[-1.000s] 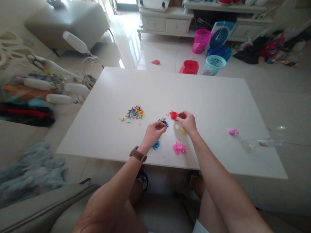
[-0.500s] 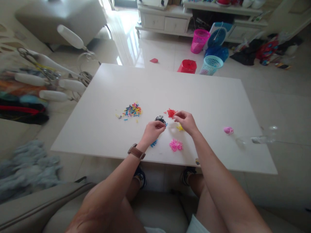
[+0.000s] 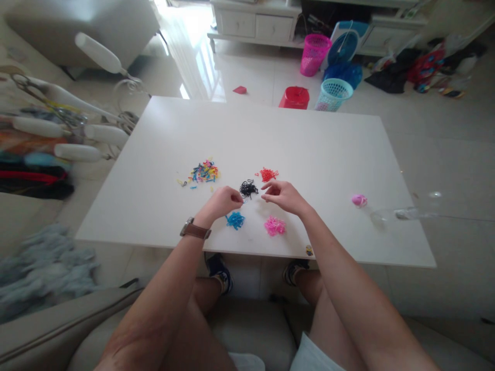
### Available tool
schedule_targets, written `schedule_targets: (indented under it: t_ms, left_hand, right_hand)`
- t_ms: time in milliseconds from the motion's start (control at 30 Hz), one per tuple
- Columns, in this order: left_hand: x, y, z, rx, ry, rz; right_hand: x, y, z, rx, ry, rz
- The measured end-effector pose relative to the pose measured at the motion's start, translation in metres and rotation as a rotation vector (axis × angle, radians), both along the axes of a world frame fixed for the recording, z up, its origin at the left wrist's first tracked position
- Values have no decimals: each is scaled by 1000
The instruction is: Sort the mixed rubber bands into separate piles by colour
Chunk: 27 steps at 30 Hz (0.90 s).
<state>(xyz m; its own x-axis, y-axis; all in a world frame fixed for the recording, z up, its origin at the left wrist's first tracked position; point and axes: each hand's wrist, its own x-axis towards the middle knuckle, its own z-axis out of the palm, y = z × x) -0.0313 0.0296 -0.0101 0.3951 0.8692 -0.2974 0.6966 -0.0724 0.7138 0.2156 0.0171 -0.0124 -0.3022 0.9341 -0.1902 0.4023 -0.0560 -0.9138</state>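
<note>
My left hand (image 3: 224, 202) is pinched closed at the near-left side of the black pile of small rubber bands (image 3: 248, 189), and a small blue rubber band shows faintly at its fingertips. Below it lies a pile of blue rubber bands (image 3: 235, 220). To the right, my right hand (image 3: 281, 197) hovers with thumb and fingers apart, nothing visible between them. Just beyond it is a red pile (image 3: 267, 174); nearer me is a pink pile (image 3: 275, 225). A mixed-colour pile (image 3: 204, 171) sits farther left with a few loose pieces around it.
All the piles are on a white table (image 3: 309, 139). At its right are a pink-purple object (image 3: 359, 200) and a clear, glassy item (image 3: 402, 213). Beyond the far edge stand a red bin (image 3: 295, 97), a light blue basket (image 3: 334, 94) and a pink basket (image 3: 315, 55).
My left hand has drawn back left and toward the blue pile, uncovering the black and blue piles. My right hand has left the red pile, its fingers spreading, and now covers the yellow pieces.
</note>
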Motion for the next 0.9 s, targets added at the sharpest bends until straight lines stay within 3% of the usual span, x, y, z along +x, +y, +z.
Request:
schedule_targets:
  t_ms: [167, 333, 467, 533, 667, 733, 900]
  left_hand:
    - [-33, 12, -5, -104, 187, -61]
    - [-32, 5, -8, -179, 323, -112]
    - [-38, 4, -6, -137, 304, -112]
    - [-49, 6, -7, -85, 318, -33]
    - [-79, 15, -18, 94, 453, 379]
    - [-92, 20, -27, 184, 495, 521]
    - [-103, 27, -48, 197, 469, 564]
  right_hand:
    - [2, 5, 1, 49, -116, -10]
    - [-4, 5, 2, 82, -185, 19]
    - [-9, 4, 5, 117, -192, 5]
    - [-10, 3, 6, 127, -191, 5]
    - [-11, 3, 6, 146, -198, 9]
    - [-11, 4, 5, 152, -203, 4]
    - [-11, 7, 3, 151, -213, 3]
